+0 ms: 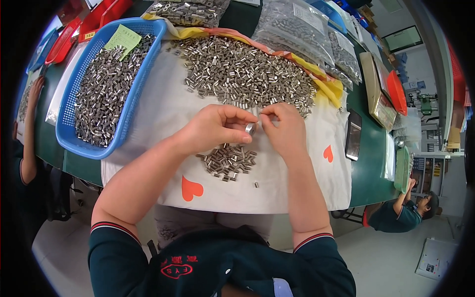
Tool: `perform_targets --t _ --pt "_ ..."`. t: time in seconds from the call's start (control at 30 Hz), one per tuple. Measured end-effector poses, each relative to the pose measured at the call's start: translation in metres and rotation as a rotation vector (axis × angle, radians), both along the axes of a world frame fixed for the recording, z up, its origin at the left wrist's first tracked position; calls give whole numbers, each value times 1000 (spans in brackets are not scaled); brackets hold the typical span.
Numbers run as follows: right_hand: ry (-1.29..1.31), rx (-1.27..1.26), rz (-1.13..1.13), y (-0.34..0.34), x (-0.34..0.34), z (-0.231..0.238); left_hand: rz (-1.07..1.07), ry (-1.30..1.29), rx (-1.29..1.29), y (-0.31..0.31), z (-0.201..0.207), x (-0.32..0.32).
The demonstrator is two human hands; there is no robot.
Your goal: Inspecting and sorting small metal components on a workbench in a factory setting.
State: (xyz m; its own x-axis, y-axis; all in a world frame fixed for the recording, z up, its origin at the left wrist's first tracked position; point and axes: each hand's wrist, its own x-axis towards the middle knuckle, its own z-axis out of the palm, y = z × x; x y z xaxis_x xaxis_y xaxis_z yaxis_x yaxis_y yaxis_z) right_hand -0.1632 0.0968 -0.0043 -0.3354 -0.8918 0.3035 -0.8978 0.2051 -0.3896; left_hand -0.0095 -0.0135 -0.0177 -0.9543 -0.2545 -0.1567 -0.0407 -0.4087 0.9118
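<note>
- At the centre of the head view, just above the middle of the bench point(368, 183), locate your left grip point(215, 127): thumb and fingers are closed around a small round metal piece point(250, 128).
- Your right grip point(282, 126) is positioned just beside it, thumb and index finger drawn close together. Whether a part is pinched there cannot be told.
- The round metal piece sits between your two hands, over the white cloth point(148, 131) on the bench.
- Ahead of your hands, note the large heap of metal cylinders point(242, 69), bordered on its far side by a yellow-and-orange cloth edge point(330, 91).
- Below your left grip, note the small heap of metal cylinders point(227, 163); one single cylinder point(256, 184) lies apart, nearer to you.
- To your left stands the blue basket point(85, 145), filled with further metal parts point(106, 94); a yellow-green note point(123, 42) lies on top of them.
- To your right, beside the cloth, lies a dark phone point(353, 133).
- At the far side, clear plastic bags point(294, 22) contain metal parts.
- At the right edge, a co-worker point(401, 214) reaches toward a green tray point(403, 171).
</note>
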Motion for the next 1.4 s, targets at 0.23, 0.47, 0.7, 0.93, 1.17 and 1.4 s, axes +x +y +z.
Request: perform_targets --t 0.23,0.47,0.7,0.93,1.17,1.4 --pt "-862 -18 130 16 10 19 80 17 42 2 -2 -1" --pt "-438 -65 147 15 19 19 96 -49 -78 5 -3 -3" --pt "-333 -127 184 16 20 22 108 -61 -107 4 -1 -1" --pt "-694 108 113 19 -4 28 -1 -67 -118 5 5 2" --pt "-263 76 -67 14 -23 4 -128 -89 -324 6 8 1" --pt "-35 154 -20 7 -13 -1 -10 -18 -82 0 1 0"
